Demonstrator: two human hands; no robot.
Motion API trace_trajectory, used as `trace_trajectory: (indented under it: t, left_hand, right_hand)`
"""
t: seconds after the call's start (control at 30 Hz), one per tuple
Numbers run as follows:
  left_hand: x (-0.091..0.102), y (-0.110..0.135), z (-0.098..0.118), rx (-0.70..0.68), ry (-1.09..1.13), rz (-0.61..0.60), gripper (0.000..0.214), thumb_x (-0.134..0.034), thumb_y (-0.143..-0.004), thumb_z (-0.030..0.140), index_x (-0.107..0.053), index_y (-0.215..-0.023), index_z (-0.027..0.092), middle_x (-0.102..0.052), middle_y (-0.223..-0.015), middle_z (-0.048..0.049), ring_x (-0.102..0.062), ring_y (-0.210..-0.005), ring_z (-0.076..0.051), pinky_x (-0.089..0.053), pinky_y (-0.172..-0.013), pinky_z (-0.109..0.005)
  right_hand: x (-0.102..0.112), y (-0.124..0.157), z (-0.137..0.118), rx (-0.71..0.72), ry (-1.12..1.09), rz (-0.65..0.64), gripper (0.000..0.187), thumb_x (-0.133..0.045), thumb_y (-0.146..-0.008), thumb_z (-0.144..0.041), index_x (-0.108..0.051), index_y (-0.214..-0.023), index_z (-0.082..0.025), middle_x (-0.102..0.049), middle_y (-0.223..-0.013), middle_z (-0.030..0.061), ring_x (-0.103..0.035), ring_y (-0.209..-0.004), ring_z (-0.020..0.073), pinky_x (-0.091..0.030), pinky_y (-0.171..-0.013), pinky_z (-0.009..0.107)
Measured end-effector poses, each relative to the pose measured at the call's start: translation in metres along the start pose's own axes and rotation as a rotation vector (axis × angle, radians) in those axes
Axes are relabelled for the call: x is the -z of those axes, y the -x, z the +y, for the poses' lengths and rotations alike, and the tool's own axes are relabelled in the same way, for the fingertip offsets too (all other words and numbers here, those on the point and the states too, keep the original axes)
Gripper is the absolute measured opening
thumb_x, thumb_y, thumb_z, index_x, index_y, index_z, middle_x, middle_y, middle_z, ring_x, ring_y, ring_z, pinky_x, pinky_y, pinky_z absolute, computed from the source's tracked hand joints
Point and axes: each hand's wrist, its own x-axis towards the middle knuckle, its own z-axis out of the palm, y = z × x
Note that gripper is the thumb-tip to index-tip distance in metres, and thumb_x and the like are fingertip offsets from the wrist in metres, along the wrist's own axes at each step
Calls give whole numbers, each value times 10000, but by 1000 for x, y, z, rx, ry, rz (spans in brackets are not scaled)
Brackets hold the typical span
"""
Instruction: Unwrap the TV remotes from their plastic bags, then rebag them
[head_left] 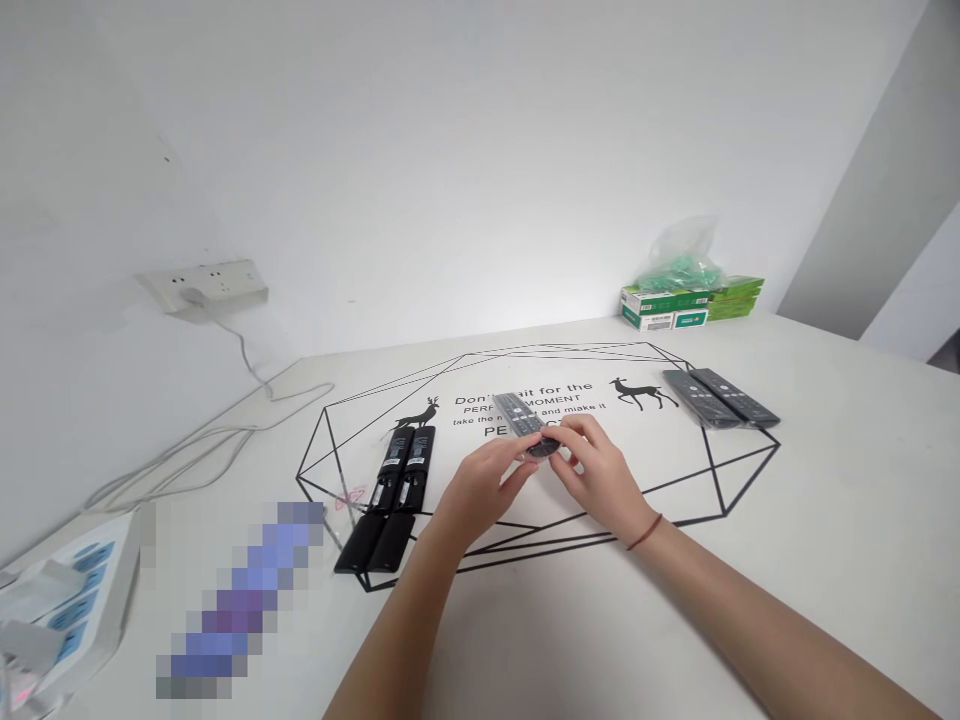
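A remote control (517, 412) in a clear plastic sleeve is held at its near end, over the printed table, button side up. My left hand (489, 480) pinches that end from the left, thumb and fingers closed on it. From the right, my right hand (596, 468) grips the same end with bent fingers, covering part of it. Two remotes in clear sleeves (718, 398) lie side by side to the right. Two black remotes (405, 465) lie to the left with their backs up and their battery bays showing, and two black covers (375, 543) sit just below them.
Green-and-white boxes (664, 308) with a clear plastic bag (682, 262) on top stand against the wall. At the left are a white power strip (97, 590), a loose cable (247, 430) and a wall socket (217, 285). A blurred-out bluish patch (259, 585) covers something nearby.
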Motion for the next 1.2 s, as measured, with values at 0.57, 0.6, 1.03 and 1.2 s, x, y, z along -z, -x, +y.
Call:
trace_trajectory:
  t: [0.57,0.6,1.03,1.2]
  left_hand:
    - [-16,-7,10,605,581,140,314,-554,-800,387,-527,-1041,189,-607,-611,21,-541,-565,-124,-465,-626,-275]
    - [-17,-8,10,638,718,147,307,-568,-787,386,-533,-1014,182,-631,-659,2,-578,-619,-136,-486,-670,-294]
    - [-20,-8,4,737,913,188,607,-692,-735,420,-465,-1242,176,-686,-1067,-106,-635,-978,-216,-477,-908,-395]
    - [-28,-7,-2,693,857,141,619,-673,-730,477,-462,-1246,209,-684,-1094,-104,-628,-1015,-239,-467,-909,-423]
  right_hand:
    - [0,2,-5,155,39,35,282,-432,-832,-65,-562,-1021,-230,-615,-1100,109,-621,-983,204,-562,-740,323]
    - [0,2,-4,159,34,12,292,-429,-833,-64,-564,-1028,-235,-611,-1114,107,-620,-988,203,-561,-747,325]
    - [0,0,-9,-17,-211,-131,292,-424,-821,-68,-581,-1002,-235,-531,-1254,96,-561,-1103,204,-512,-903,388]
    - [-6,-2,-9,-538,-425,-104,398,-541,-843,-333,-481,-1216,-208,-533,-1251,134,-622,-954,205,-566,-753,358]
